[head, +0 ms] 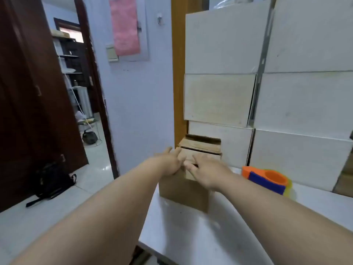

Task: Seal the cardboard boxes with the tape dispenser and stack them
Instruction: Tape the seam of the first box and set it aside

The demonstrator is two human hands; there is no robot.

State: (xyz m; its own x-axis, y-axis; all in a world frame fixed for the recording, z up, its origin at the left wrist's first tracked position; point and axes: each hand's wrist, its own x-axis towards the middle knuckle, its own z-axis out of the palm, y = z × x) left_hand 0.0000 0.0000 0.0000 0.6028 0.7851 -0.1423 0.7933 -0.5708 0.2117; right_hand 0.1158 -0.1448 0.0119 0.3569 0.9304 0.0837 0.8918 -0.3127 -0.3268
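Observation:
A small brown cardboard box (184,192) stands on the white table (200,236), near its far left corner. Its far flap (200,143) stands partly raised. My left hand (169,161) lies flat on the top flaps at the left, fingers spread. My right hand (207,170) presses on the top at the right, fingers pointing left toward the seam. Neither hand grips anything. An orange and blue tape dispenser (267,179) with yellowish tape rests on the table to the right of the box.
Stacked white boxes (286,83) form a wall behind the table. A wooden post (178,73) rises at the box's far left. Left of the table are tiled floor, a black bag (50,181) and an open dark door (28,92).

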